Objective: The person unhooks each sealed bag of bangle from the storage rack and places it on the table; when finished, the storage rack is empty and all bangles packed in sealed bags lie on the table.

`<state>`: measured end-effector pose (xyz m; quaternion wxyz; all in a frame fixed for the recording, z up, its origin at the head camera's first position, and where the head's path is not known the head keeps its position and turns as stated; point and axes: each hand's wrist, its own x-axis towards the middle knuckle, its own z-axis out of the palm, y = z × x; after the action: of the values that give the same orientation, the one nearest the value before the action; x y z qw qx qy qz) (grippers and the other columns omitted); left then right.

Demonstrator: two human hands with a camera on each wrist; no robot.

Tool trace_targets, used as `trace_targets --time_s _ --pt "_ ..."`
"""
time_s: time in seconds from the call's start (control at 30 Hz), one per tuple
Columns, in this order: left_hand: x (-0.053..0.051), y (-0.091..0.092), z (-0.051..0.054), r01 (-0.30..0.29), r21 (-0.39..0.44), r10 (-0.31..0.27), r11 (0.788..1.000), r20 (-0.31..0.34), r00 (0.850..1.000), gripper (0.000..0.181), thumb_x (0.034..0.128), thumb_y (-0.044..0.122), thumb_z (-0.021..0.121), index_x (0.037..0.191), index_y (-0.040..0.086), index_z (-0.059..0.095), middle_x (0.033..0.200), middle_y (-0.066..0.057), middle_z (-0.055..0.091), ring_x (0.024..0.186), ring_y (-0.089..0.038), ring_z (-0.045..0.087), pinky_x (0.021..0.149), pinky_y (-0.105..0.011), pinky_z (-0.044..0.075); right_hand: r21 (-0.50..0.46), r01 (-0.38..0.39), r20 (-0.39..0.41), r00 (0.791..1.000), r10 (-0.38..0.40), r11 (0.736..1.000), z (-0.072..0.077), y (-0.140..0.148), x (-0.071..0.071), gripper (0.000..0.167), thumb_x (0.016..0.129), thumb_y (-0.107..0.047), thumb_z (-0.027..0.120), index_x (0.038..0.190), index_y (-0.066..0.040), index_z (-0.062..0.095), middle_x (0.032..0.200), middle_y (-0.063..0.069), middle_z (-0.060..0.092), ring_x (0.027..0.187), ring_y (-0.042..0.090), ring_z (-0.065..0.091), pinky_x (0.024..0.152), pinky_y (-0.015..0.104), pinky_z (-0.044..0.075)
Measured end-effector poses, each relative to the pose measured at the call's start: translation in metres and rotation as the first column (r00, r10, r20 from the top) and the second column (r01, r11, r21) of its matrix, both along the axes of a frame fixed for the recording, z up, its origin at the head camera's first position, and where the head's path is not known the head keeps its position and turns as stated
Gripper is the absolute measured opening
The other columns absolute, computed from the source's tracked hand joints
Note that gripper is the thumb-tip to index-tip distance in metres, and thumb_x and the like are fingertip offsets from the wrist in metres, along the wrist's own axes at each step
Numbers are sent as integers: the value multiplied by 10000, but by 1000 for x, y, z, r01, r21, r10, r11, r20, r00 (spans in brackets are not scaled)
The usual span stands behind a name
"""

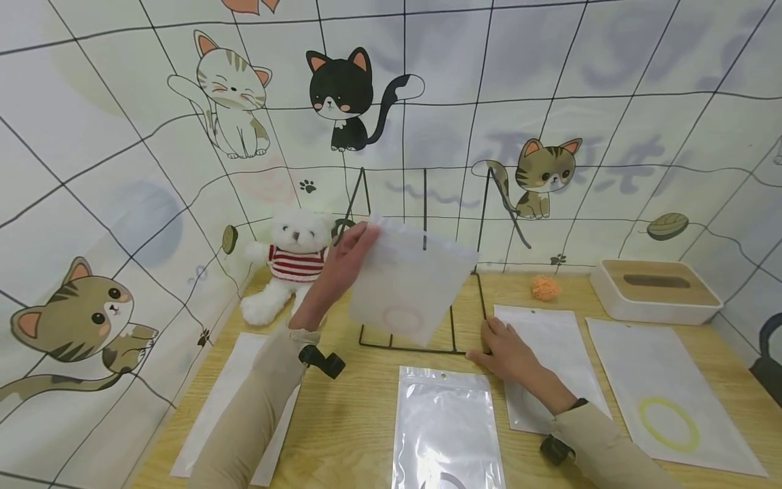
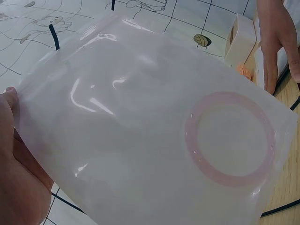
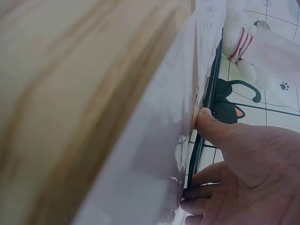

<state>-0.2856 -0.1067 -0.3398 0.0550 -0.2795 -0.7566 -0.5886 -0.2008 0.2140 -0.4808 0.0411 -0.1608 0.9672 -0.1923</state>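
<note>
My left hand (image 1: 349, 261) pinches the top left corner of a translucent white zip bag (image 1: 421, 272), tilted in the air before a black wire rack (image 1: 406, 349). A pink ring (image 2: 191, 133) shows through the bag's lower part in the left wrist view. Down at the rack's front right corner, my right hand (image 1: 510, 350) touches the frame with fairly straight fingers, the thumb spread apart. The right wrist view has the thumb and fingertips (image 3: 206, 117) against the dark rod. The bag hides part of the rack.
White bags lie on the wooden table (image 1: 348, 414): a left one (image 1: 214, 394), a shiny front one (image 1: 446, 414), another (image 1: 544, 339) beside my right hand, and one with a yellow ring (image 1: 660, 367). Behind are a teddy bear (image 1: 296, 261), orange ball (image 1: 546, 288) and tissue box (image 1: 656, 288).
</note>
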Motion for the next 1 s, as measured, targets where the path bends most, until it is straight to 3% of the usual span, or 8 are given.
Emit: trace_targets --time_s 0.2,0.37,0.63,0.77,1.0 --pt "11 0 1 -3 11 3 1000 61 998 387 1037 513 451 902 152 486 922 5 448 864 -147 456 752 -295 413 -2 5 -1 1000 -5 1000 0 0 0 795 968 -364 643 1439 199 338 1500 389 328 1408 531 318 1155 662 248" --pt "17 1 -1 -20 31 20 999 15 1000 348 1061 412 457 894 108 490 863 6 423 821 -144 449 730 -284 397 -4 6 -6 1000 -6 1000 -1 1 -1 787 968 -358 644 1440 194 339 1500 382 331 1408 530 317 1155 665 245" --pt "29 0 -2 36 131 -24 991 -92 995 287 1072 255 471 934 21 566 798 22 446 756 -110 474 696 -248 429 -7 8 -18 1000 -8 1000 -2 1 -1 769 970 -334 642 1438 196 338 1489 373 348 1403 528 325 1150 671 247" --pt "35 -2 -3 22 119 -12 993 -90 996 277 1067 233 482 916 25 586 813 13 471 768 -113 482 688 -247 430 -9 4 -22 1000 -4 1000 -2 1 -1 758 971 -335 642 1429 196 352 1466 367 370 1388 526 348 1145 673 255" --pt "41 -13 -11 -29 81 36 996 -82 996 297 1056 206 510 797 61 500 739 8 329 717 -118 374 645 -260 314 -17 -3 -16 1000 3 1000 -1 1 -1 765 971 -345 644 1428 195 354 1477 381 355 1392 533 339 1138 682 254"
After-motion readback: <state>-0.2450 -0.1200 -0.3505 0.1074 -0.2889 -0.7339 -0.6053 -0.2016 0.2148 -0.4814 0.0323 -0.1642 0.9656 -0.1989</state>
